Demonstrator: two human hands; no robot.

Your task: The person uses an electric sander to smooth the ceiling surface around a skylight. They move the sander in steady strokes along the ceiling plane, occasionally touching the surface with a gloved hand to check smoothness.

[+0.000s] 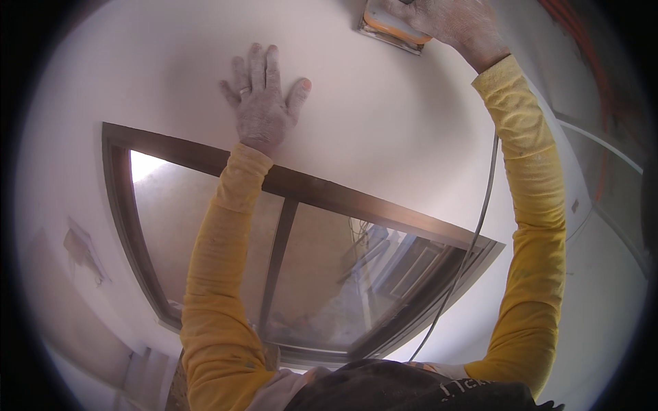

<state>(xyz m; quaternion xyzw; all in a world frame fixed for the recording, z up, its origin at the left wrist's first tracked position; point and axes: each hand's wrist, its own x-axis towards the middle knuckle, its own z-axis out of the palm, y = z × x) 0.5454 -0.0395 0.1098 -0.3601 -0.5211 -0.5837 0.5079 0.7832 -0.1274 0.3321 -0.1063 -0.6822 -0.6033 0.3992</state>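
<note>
My left hand (262, 109) lies flat on the white wall (171, 75) above the window, its fingers spread and coated in pale dust. A ring shows on one finger. Higher up and to the right, my right hand (456, 24), also dusty, grips a flat rectangular sander (392, 29) with an orange band around its edge. The sander is against the wall, and the top edge of the view cuts it off. Part of the right hand's fingers is out of sight too. Both arms reach up in yellow sleeves.
Below my hands is a dark-framed window (288, 198) with two panes and reflections in its glass. A dark cord (485, 198) hangs across its right end beside my right arm. Orange conduits (591, 48) run along the upper right. A recess (83, 248) breaks the wall at left.
</note>
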